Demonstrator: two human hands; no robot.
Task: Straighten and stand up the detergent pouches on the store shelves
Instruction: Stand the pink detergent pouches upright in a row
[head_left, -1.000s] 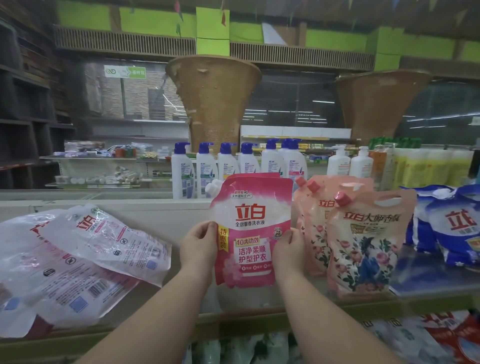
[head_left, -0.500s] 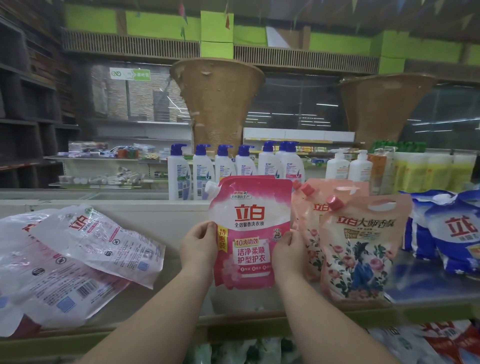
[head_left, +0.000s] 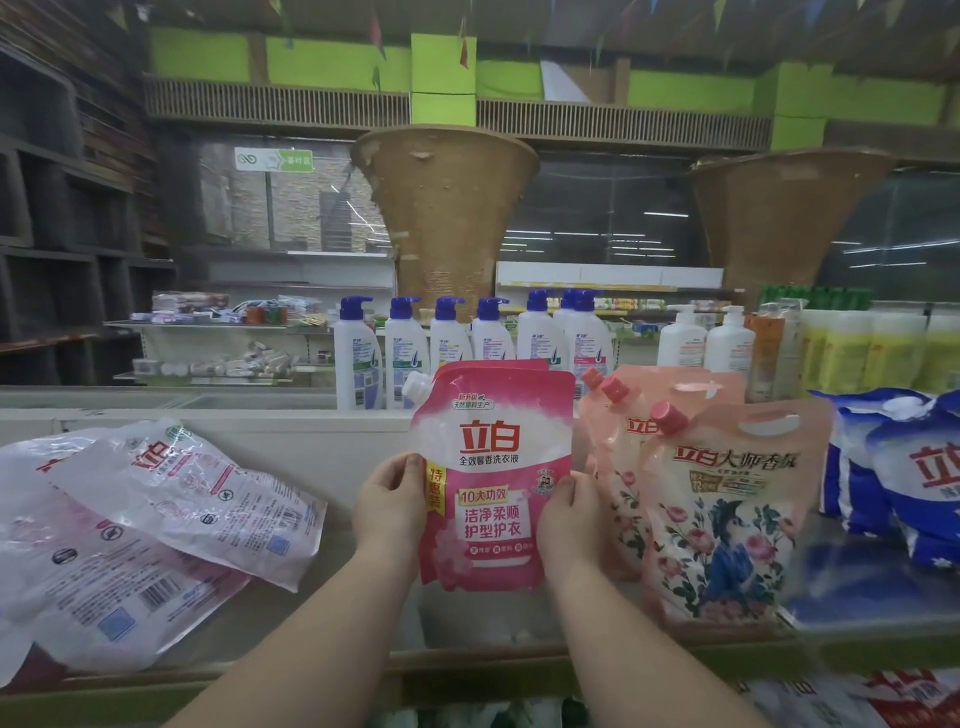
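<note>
On the shelf (head_left: 322, 670), both hands still grip the upright pink pouch (head_left: 491, 483), unmoved.

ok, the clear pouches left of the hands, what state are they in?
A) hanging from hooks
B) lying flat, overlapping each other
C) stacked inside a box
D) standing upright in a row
B: the clear pouches lie flat on the shelf, one overlapping the other, while both hands hold the pink pouch upright.
</note>
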